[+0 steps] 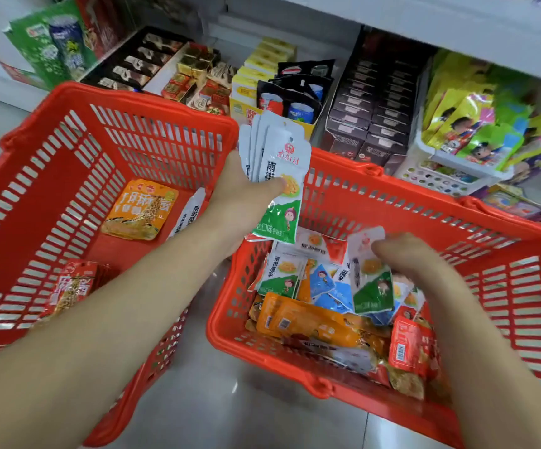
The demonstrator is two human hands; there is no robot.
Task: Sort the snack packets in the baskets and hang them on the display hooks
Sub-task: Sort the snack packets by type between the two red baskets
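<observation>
Red plastic all round: the left basket (139,95) stands just left of the right basket (424,185), their far corners close together. In it lie an orange packet (139,210), a white packet (189,210) and some red packets (75,286).

Your left hand (246,196) hangs over the right basket's far left corner. Its fingers and thumb are clamped on a fan of white-and-green packets (282,170), which stands upright.

Inside the right basket lies a loose heap of packets (311,286) in white, blue, orange and red.

Your right hand (405,254) reaches into the right basket's middle. Its curled fingers pinch the top of a single white-and-green packet (371,283), which is blurred, over the heap.

Beyond the right basket's far rim the shelf holds dark boxes (376,108) and a white tray (440,176) of bright packets.
</observation>
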